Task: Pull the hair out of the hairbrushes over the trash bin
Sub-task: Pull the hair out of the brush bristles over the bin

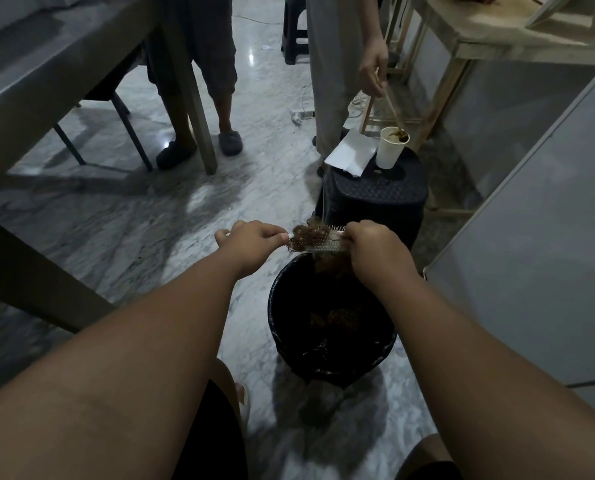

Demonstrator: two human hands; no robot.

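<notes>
A white hairbrush (pixel 323 244) lies level between my hands, just above the far rim of the black trash bin (pixel 278 306). Brown curly hair (pixel 308 235) is tangled in its bristles. My left hand (pixel 251 242) is shut around the brush's handle. At the brush's other end my right hand (pixel 375 247) is closed, its fingers pinching hair at the bristles. A clump of brown hair lies inside the bin, which has a black liner.
A black plastic stool (pixel 375 199) behind the bin carries a paper cup (pixel 391 147) and white paper (pixel 351 155). Another person's hand (pixel 372 69) dips sticks into the cup. A second person stands by the table (pixel 64 81) at left. A white cabinet (pixel 548 254) is at right.
</notes>
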